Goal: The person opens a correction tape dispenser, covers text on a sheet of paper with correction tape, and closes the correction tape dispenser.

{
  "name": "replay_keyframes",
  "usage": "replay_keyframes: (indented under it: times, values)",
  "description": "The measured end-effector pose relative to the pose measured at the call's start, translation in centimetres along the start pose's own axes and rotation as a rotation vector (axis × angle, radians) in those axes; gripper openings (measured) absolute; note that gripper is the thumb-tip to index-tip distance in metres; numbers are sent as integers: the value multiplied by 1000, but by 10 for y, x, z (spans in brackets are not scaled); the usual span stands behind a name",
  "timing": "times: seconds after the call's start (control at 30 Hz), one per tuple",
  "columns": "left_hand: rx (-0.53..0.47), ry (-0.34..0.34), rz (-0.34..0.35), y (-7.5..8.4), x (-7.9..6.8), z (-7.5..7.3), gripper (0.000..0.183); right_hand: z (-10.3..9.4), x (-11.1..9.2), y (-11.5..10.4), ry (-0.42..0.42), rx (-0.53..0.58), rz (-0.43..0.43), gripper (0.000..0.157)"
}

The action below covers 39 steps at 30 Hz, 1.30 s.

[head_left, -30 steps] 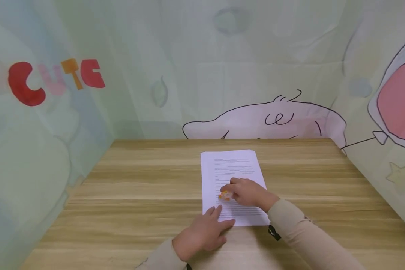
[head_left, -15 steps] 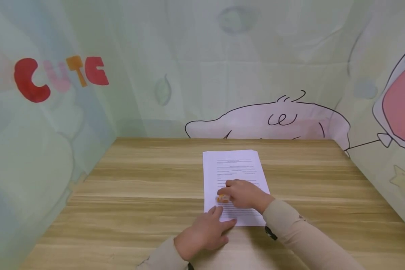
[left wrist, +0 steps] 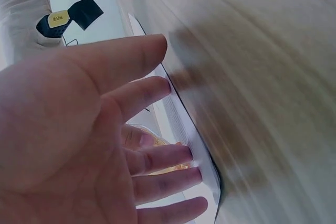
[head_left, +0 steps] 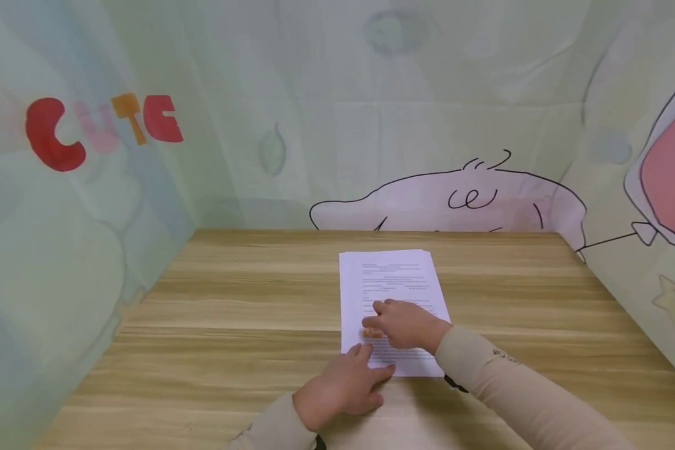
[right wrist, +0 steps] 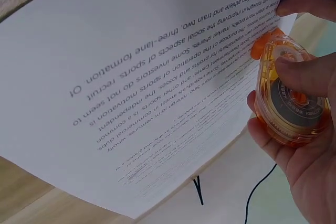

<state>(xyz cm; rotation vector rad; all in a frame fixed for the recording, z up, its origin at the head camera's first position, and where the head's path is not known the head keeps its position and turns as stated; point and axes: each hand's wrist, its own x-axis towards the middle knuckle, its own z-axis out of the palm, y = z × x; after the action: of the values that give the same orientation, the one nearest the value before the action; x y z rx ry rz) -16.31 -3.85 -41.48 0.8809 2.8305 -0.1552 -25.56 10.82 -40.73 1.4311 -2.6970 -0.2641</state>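
A stack of printed paper (head_left: 396, 278) lies on the wooden table. My right hand (head_left: 409, 324) grips an orange and clear correction tape dispenser (right wrist: 296, 100) between thumb and fingers. In the right wrist view its orange tip (right wrist: 261, 44) is down at the printed lines. From the head view only a bit of the dispenser shows under the hand, over the left part of the text. My left hand (head_left: 345, 382) rests with spread, fairly straight fingers on the paper's lower left corner, holding nothing; its fingertips are close to the dispenser.
The wooden table (head_left: 247, 287) reaches back to a printed cloth wall (head_left: 337, 125) with cartoon drawings. More cloth closes off the left and right sides. A black wrist camera (left wrist: 86, 13) sits on the right sleeve.
My right hand has shifted slightly left and down over the page with the correction tape, turning so that less of it shows. The left hand has stayed on the paper.
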Motion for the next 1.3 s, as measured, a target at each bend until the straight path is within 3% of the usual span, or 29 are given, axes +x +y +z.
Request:
replay_keyframes:
  times: [0.87,0.97,1.13,1.3]
  values:
    - [-51,-38,-24,0,2,0,51,0,-15,8,-9,-12,-2,34]
    - [-52,-35,-24,0,2,1,51,3,-17,12,23,62,18,31]
    - [-60,-15,-22,-1,2,2,51,6,-23,25,176,303,123,35]
    - [-70,4,-20,-3,4,1,52,0,-36,36,237,372,222,40]
